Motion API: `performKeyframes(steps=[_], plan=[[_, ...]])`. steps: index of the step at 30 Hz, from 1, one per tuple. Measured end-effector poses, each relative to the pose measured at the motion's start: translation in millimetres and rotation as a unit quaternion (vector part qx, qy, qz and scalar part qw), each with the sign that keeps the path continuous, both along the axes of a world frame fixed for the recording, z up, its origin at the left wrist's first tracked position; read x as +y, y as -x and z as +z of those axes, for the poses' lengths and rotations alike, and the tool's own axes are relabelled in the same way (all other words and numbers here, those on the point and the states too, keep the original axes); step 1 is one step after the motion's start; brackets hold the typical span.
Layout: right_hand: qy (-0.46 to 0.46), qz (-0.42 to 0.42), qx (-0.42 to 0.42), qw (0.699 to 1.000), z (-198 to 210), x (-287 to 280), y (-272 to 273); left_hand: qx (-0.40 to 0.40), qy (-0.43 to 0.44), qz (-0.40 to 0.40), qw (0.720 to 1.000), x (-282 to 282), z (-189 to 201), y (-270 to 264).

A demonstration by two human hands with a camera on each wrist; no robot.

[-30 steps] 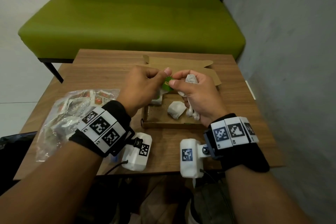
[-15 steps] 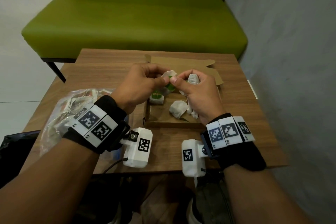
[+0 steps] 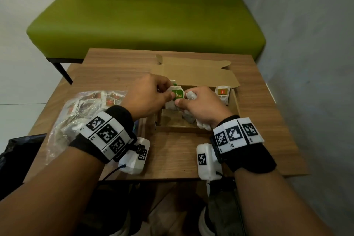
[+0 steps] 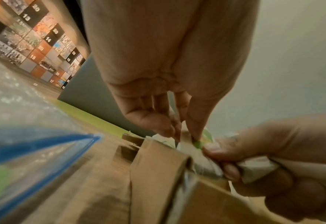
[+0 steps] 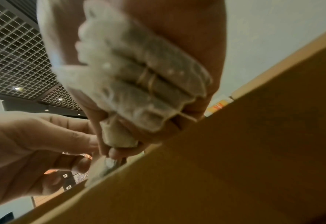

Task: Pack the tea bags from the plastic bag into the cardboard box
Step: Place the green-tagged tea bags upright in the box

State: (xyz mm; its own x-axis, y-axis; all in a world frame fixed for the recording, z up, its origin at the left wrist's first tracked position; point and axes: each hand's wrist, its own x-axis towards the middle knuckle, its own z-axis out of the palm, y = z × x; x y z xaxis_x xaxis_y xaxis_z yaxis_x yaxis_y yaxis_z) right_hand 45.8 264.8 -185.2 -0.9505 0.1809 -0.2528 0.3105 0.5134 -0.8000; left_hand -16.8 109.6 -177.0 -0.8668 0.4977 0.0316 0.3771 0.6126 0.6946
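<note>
Cardboard box (image 3: pixel 234 101), lid flap folded back, lies open on the wooden table (image 3: pixel 176 153) in front of me. My left hand (image 3: pixel 147 97) and my right hand (image 3: pixel 199 107) meet over its left half. Left thumb and forefinger pinch the green-tagged tea bag (image 3: pixel 177 95); my right thumb presses on the same bag from the other side, while the remaining right fingers curl round a bundle of tea bags (image 5: pixel 139 84) held in the palm, its ends hanging below the hand. A red-tagged tea bag (image 3: pixel 222 92) stands in the box's far right corner. Plastic bag (image 3: pixel 80 115), with more tea bags inside, lies on the table to my left, just beside the box.

Risks, as I judge them: with both hands on one bag, a pull from either side could tear the paper or detach the tag; attention on the pinch may loosen my right palm's grip, spilling the bundle outside the box; strings may tangle together.
</note>
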Motion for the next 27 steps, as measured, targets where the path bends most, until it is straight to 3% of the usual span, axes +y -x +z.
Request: performKeyframes(steps=[8, 23, 27], plan=[[-0.026, -0.016, -0.034, 0.999, -8.6, -7.2, 5.6, 0.035, 0.118, 0.043, 0.992, 0.4, -9.1, 7.3], [-0.046, 0.042, -0.035, 0.997, -2.8, -6.6, 1.2, 0.083, 0.144, 0.083, 0.983, 6.7, -16.1, 4.7], [0.006, -0.037, 0.0, 0.999, -2.7, -5.0, 1.9, 0.096, 0.148, 0.086, 0.981, 5.5, -13.1, 5.2]])
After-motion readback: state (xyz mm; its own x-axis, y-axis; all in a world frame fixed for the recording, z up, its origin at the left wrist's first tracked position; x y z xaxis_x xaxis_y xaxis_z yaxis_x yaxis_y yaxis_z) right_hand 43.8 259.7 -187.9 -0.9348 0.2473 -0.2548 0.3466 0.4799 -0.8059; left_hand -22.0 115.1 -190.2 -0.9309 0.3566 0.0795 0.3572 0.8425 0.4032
